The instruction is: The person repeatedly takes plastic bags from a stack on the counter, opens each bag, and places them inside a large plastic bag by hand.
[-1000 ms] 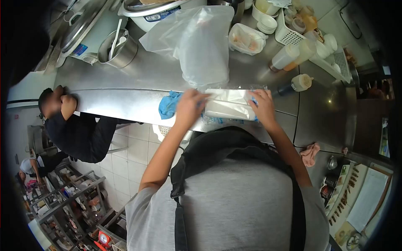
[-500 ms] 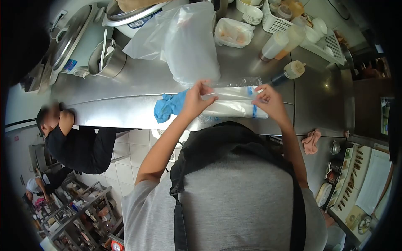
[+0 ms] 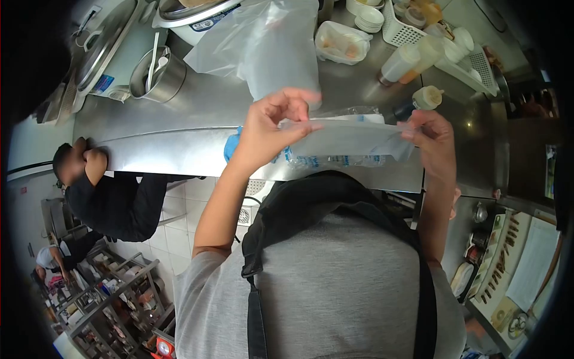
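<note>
A clear plastic bag (image 3: 353,136) is stretched between my two hands above the counter. My left hand (image 3: 272,122) has its thumb and curled fingers at the bag's left end, with the index finger raised and blurred. At the other end, my right hand (image 3: 429,128) pinches the bag's corner between thumb and fingers. Under the bag lies a clear plastic packet with blue print (image 3: 335,161), partly covered. A blue cloth (image 3: 231,146) shows beside my left wrist, mostly hidden by it.
A stack of larger plastic bags (image 3: 278,45) lies beyond my hands on the steel counter (image 3: 161,140). Around it stand a metal pot (image 3: 170,84), a bagged container (image 3: 342,43), squeeze bottles (image 3: 399,63) and a white basket (image 3: 402,31). A person (image 3: 116,203) leans at the left.
Both hands have risen off the packet and spread apart, the right one moving rightward. One bag is now lifted and pulled out between them. The blue cloth has become more hidden.
</note>
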Motion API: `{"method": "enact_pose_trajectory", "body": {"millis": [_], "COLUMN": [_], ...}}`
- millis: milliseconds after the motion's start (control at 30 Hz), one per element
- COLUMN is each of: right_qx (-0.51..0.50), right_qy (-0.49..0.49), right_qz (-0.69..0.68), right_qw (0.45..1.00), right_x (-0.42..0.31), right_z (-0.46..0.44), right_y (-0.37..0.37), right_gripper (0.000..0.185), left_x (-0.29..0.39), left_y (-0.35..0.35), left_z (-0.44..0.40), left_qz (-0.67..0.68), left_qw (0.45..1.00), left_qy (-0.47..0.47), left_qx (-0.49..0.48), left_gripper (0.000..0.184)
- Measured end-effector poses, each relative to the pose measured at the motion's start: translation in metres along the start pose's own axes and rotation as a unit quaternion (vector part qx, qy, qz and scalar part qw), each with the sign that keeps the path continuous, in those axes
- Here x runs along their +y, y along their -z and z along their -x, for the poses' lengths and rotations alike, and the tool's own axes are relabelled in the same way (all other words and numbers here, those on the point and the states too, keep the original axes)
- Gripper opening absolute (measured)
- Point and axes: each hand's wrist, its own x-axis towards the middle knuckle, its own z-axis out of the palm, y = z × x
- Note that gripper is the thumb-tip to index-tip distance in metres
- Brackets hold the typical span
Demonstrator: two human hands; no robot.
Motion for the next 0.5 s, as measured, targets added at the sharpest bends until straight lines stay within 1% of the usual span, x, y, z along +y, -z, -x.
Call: {"method": "enact_pose_trajectory", "body": {"millis": [33,133,167,233,267,333,367,400,433,467,500], "right_qx": [-0.011,-0.060,-0.079,-0.071,-0.067,-0.058,-0.101,-0.141,-0.226,-0.309,-0.339], "right_qy": [0.014,0.029,0.030,0.098,0.133,0.165,0.146,0.120,0.060,0.000,-0.100], "right_qz": [0.016,0.046,0.053,0.046,0.043,-0.123,-0.207,-0.287,-0.364,-0.433,-0.413], "right_qw": [1.000,0.997,0.995,0.992,0.988,0.977,0.962,0.940,0.901,0.847,0.839], "right_x": [-0.010,-0.013,-0.012,-0.014,-0.016,-0.025,-0.026,-0.026,-0.024,-0.020,-0.015], "right_z": [-0.001,-0.008,-0.013,-0.019,-0.023,-0.029,-0.030,-0.032,-0.034,-0.036,-0.037], "right_y": [-0.002,0.003,0.004,-0.013,-0.026,-0.062,-0.067,-0.072,-0.074,-0.075,-0.073], "right_gripper": [0.015,0.010,0.009,0.011,0.014,0.019,0.022,0.024,0.026,0.028,0.027], "left_x": [0.012,0.018,0.017,0.011,0.009,0.005,-0.001,-0.003,-0.004,-0.005,-0.006], "left_y": [0.001,0.010,0.010,0.011,0.014,0.020,0.021,0.020,0.017,0.016,0.014], "left_z": [0.002,0.005,0.005,0.002,0.001,0.000,-0.001,0.000,0.001,0.000,-0.004], "left_qz": [-0.033,-0.112,-0.092,-0.052,-0.053,-0.054,-0.127,-0.135,-0.143,-0.151,-0.119], "left_qw": [0.999,0.990,0.992,0.992,0.993,0.995,0.990,0.990,0.990,0.988,0.990], "left_qy": [-0.017,-0.077,-0.088,-0.111,-0.100,-0.077,-0.063,-0.034,-0.006,0.021,-0.039], "left_qx": [-0.007,-0.022,-0.001,0.040,0.038,0.032,0.001,0.004,0.008,0.012,0.067], "left_gripper": [0.021,0.007,0.003,0.018,0.024,0.036,0.047,0.047,0.047,0.047,0.047]}}
